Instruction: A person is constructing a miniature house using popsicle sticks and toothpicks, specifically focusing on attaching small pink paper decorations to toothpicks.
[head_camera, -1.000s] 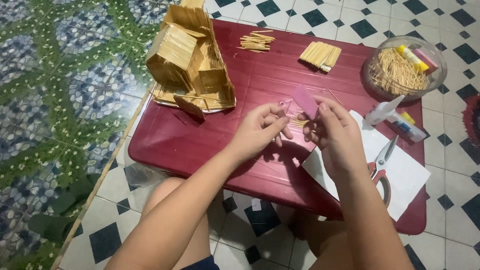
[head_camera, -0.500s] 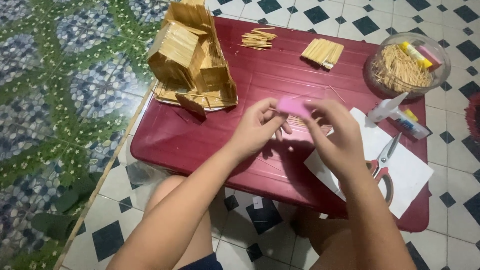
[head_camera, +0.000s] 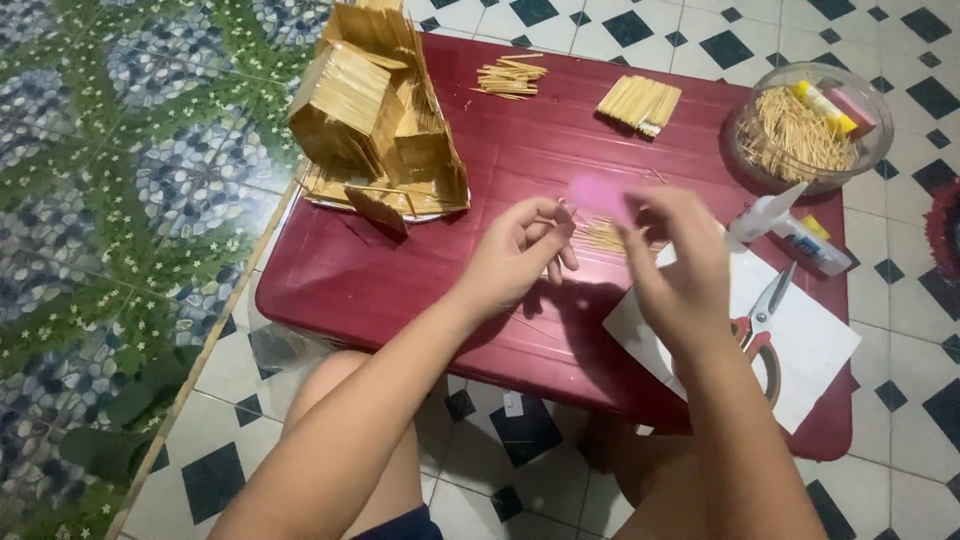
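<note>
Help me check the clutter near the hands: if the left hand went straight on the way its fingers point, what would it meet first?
The left hand points right, toward the pink piece and the right hand. It would likely meet those first, though depth is unclear.

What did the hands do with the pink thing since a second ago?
The small pink piece was lifted off the red table and now sits blurred between the left hand and right hand, at the fingertips. The stick house, bowl of sticks, glue bottle and scissors stayed put.
</note>
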